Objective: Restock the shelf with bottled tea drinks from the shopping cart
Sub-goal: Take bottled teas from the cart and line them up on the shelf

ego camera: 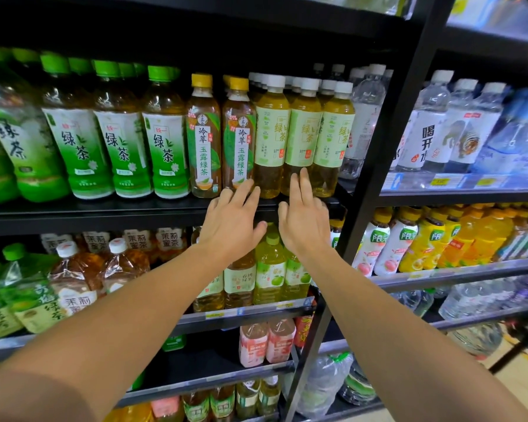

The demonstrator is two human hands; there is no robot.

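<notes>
With your left hand (230,222) and right hand (302,222) spread flat against the front-row green tea bottles (301,138), uneven pushing risks toppling them off the shelf (104,210).

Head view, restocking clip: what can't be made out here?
- Shopping cart: outside the frame, so its contents are unknown.
- Bottles behind the front row of white-capped green tea bottles: only caps show, so the row depth is unclear.
- Price tags on the right shelf edge: blurred, unreadable.
- Contact of the left hand and right hand fingers with the bottles: unclear from this angle.
- Top shelf: cut off by the upper edge.
</notes>
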